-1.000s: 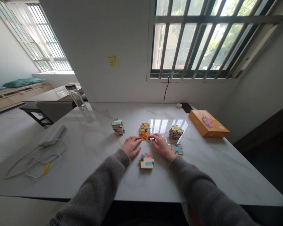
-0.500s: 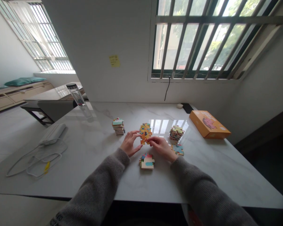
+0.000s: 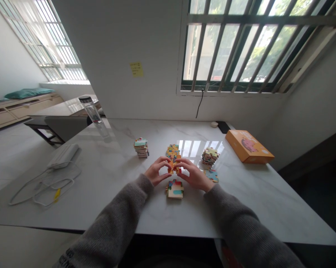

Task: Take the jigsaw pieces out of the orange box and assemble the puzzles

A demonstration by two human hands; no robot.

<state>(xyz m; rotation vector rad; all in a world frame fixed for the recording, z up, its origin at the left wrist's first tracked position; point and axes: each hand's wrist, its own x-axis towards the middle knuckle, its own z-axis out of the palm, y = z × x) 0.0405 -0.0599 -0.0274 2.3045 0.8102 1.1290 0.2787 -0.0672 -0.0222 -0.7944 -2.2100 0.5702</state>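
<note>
Several joined orange-and-yellow jigsaw pieces lie flat mid-table, with an orange jigsaw piece at their near end. My left hand grips that near piece at its left side, thumb and fingers curved round it. On the opposite side, my right hand holds it the same way. The fingertips hide its edges, so I cannot tell whether it is fully locked in. Nearer to me, between the forearms, is a small pile of jigsaw pieces, a cream one with a blue patch on top.
A tall stack of pieces stands at left, another stack at right. Beside the latter lies a light-blue piece. An orange box, a dark phone-like slab, a glass bottle and a white cable surround them.
My right hand has shifted from pinching near the pieces' lower right corner to curving round the right side. The left hand has closed in on the near piece. The view tilts slightly.
</note>
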